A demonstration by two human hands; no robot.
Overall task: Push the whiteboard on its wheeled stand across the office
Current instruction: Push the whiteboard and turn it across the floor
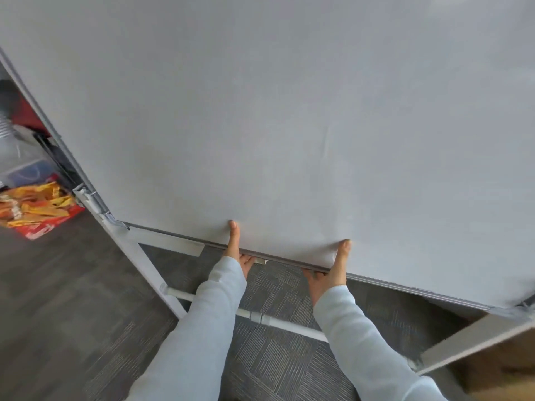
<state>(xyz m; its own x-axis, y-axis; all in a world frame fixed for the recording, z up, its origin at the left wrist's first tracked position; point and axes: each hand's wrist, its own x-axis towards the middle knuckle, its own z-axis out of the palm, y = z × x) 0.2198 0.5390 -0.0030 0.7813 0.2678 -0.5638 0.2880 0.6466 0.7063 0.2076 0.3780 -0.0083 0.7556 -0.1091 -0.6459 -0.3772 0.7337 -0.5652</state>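
Left hand (238, 250) and right hand (333, 270) clamped on whiteboard (289, 111) bottom rail, thumbs above fingers; push evenly, watch red box (43, 218) left of grip.

place: office | floor: dark grey carpet tiles (278, 369) with a ribbed pattern | furniture: large whiteboard (289, 111) on a white tubular stand (150, 273) — workplace kit | left edge: box of orange snack packets (37, 209) — pantry-style supplies

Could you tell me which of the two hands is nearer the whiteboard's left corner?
The left hand; the right hand grips the bottom edge farther right.
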